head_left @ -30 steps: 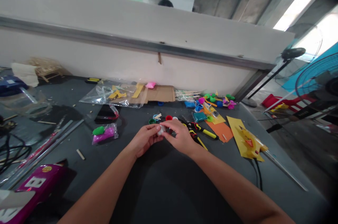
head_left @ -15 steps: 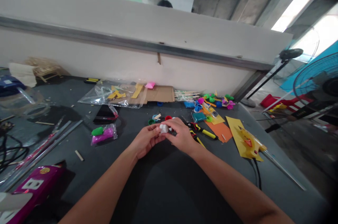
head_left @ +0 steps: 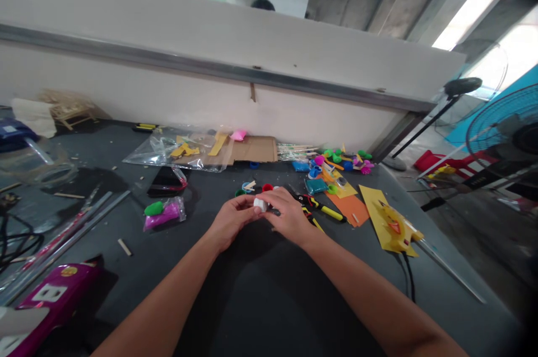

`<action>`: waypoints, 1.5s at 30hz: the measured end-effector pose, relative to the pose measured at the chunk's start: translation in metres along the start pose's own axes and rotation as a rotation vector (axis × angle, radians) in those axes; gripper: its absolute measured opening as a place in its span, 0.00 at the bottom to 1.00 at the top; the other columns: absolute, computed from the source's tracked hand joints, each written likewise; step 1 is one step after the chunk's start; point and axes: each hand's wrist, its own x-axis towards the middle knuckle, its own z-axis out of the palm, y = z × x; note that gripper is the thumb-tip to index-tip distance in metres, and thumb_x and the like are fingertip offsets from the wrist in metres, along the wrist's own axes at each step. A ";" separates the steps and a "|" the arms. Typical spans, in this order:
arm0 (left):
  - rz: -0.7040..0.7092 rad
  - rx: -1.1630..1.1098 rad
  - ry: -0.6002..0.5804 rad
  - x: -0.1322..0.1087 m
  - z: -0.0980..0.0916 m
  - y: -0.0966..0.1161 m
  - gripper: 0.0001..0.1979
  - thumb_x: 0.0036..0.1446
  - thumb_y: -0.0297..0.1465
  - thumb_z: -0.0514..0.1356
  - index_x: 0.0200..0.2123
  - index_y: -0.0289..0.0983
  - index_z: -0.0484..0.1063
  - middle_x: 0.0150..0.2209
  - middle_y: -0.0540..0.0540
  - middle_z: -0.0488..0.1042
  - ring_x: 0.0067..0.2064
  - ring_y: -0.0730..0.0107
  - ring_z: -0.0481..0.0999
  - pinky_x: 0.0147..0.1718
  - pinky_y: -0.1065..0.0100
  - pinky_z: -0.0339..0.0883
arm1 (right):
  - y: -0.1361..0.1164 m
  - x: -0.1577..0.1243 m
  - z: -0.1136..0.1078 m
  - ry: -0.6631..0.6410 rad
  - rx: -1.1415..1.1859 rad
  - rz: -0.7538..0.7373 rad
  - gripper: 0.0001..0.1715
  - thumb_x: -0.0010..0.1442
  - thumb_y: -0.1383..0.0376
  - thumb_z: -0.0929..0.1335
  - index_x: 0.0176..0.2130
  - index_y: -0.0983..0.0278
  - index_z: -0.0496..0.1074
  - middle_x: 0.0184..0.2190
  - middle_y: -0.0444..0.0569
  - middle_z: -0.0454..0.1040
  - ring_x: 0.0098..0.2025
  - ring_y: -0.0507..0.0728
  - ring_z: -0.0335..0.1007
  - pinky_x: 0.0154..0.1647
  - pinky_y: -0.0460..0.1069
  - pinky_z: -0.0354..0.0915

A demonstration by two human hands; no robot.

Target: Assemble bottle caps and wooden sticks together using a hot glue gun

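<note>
A small white lump (head_left: pixel 260 204), which looks like modelling clay, is held above the dark table between my two hands. My left hand (head_left: pixel 232 218) pinches it from the left, thumb on its near side. From the right, my right hand (head_left: pixel 289 216) closes its thumb and fingers against it; the curled fingers hide part of the lump. Just beyond my hands are a red cap (head_left: pixel 267 187), a blue ring-like cap (head_left: pixel 246 186) and a green cap (head_left: pixel 240 193). Yellow-and-black-handled pliers (head_left: pixel 323 208) lie right beside my right hand.
A yellow glue gun (head_left: pixel 397 228) with a black cord rests on yellow sheet at right. Coloured clay pieces (head_left: pixel 336 158) and cardboard (head_left: pixel 254 149) lie at the back. Left are a purple clay packet (head_left: pixel 166 216), clear rods (head_left: pixel 79 233) and a magenta tool (head_left: pixel 59 298). A partition (head_left: pixel 189 93) stands behind.
The fingers of my left hand have curled in further under the white lump, and its visible shape has turned slightly. Both hands stay at about the same place.
</note>
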 end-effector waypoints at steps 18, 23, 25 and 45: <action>0.281 0.499 0.174 -0.003 0.011 -0.003 0.13 0.50 0.36 0.60 0.38 0.37 0.74 0.34 0.49 0.76 0.36 0.68 0.74 0.36 0.71 0.66 | -0.003 -0.004 0.010 0.036 -0.041 0.041 0.26 0.55 0.68 0.67 0.54 0.58 0.65 0.45 0.51 0.69 0.48 0.59 0.63 0.51 0.57 0.61; 0.125 0.167 0.070 -0.004 0.006 0.004 0.13 0.47 0.34 0.64 0.38 0.36 0.75 0.33 0.47 0.77 0.36 0.67 0.76 0.39 0.68 0.68 | -0.009 -0.003 0.004 0.048 0.043 0.066 0.28 0.52 0.65 0.69 0.53 0.58 0.64 0.47 0.50 0.69 0.49 0.58 0.63 0.54 0.57 0.58; 0.046 0.038 0.023 -0.004 0.004 0.006 0.13 0.47 0.34 0.64 0.37 0.35 0.75 0.31 0.46 0.78 0.34 0.68 0.76 0.37 0.68 0.69 | -0.011 -0.003 0.004 0.051 0.060 0.056 0.27 0.52 0.65 0.69 0.52 0.59 0.64 0.46 0.50 0.69 0.49 0.58 0.63 0.53 0.56 0.59; -0.168 -0.088 -0.106 -0.001 -0.002 0.002 0.16 0.47 0.37 0.66 0.35 0.30 0.73 0.28 0.44 0.75 0.28 0.73 0.75 0.34 0.68 0.73 | -0.004 0.004 0.004 0.039 0.372 0.471 0.17 0.49 0.59 0.71 0.40 0.60 0.73 0.35 0.45 0.74 0.33 0.52 0.68 0.35 0.48 0.64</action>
